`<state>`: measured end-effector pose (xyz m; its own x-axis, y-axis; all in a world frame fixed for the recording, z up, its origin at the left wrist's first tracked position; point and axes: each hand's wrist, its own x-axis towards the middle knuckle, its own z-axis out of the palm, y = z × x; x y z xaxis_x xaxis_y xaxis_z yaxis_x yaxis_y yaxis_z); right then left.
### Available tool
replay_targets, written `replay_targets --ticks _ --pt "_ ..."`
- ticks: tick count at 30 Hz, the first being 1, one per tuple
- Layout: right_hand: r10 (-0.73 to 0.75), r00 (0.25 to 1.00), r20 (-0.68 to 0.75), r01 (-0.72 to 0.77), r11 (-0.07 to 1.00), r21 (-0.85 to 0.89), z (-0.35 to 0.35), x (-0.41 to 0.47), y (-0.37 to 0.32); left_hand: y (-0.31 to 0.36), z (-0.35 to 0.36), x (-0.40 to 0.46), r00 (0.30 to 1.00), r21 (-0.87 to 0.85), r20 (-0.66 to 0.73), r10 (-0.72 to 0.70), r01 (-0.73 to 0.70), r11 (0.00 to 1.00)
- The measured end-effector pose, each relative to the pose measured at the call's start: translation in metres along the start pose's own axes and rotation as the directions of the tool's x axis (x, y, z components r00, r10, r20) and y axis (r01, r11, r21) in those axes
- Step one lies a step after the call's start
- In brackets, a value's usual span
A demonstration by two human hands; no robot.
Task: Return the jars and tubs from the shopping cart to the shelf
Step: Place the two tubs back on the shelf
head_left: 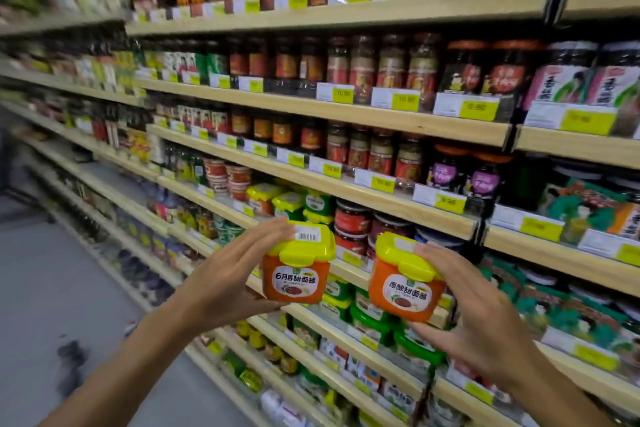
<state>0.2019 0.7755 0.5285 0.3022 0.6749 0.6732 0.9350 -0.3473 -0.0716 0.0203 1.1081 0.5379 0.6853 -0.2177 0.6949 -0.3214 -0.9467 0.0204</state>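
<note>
You stand in a shop aisle facing long wooden shelves (346, 114) packed with jars and tubs, and you hold one tub in each hand at chest height. Your left hand (228, 274) grasps the left tub (297, 269), orange with a yellow lid and a barcode sticker on top; the thumb sits under its base and the fingers reach along its far side toward the lid. Your right hand (474, 308) grasps the right tub (405, 282), also orange with a yellow lid, with fingers on the lid and the thumb beneath. The two tubs sit just beside each other without touching, and both tilt slightly toward you.

Matching yellow-lidded tubs (265, 196) stand on the shelf at about eleven o'clock from your left hand, with green-lidded tubs (317, 206) beside them at twelve o'clock. No shopping cart is in view.

The risks, as I judge them: each hand holds by a narrow pinch, so a tub may slip or tip as you reach forward. The shelf edge (363, 191) above that row hangs low, so a lid could knock against it. The labels differ, so a tub could land in the wrong row. Pushing in hard could topple stacked neighbours.
</note>
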Motion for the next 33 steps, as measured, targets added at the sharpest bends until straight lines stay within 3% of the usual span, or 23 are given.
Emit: replay_targets --ticks 4,15,25,33 --pt "-0.057 0.997 -0.048 0.061 0.995 0.083 0.057 0.048 -0.001 -0.053 -0.005 -0.008 1.000 0.121 -0.003 -0.023 0.023 0.992" --pt "-0.109 0.990 -0.091 0.125 0.973 0.196 0.181 0.165 -0.004 -0.204 -0.007 -0.005 1.000 0.205 0.015 -0.023 0.020 0.978" --pt "-0.102 0.993 -0.057 0.106 0.991 0.076 0.258 0.214 -0.019 -0.315 0.012 -0.029 1.000 0.175 -0.007 0.005 -0.004 0.985" --pt "-0.017 0.997 -0.074 0.010 0.996 -0.089 0.313 0.246 -0.057 -0.427 0.027 -0.031 0.993 -0.006 -0.015 0.116 -0.116 0.993"
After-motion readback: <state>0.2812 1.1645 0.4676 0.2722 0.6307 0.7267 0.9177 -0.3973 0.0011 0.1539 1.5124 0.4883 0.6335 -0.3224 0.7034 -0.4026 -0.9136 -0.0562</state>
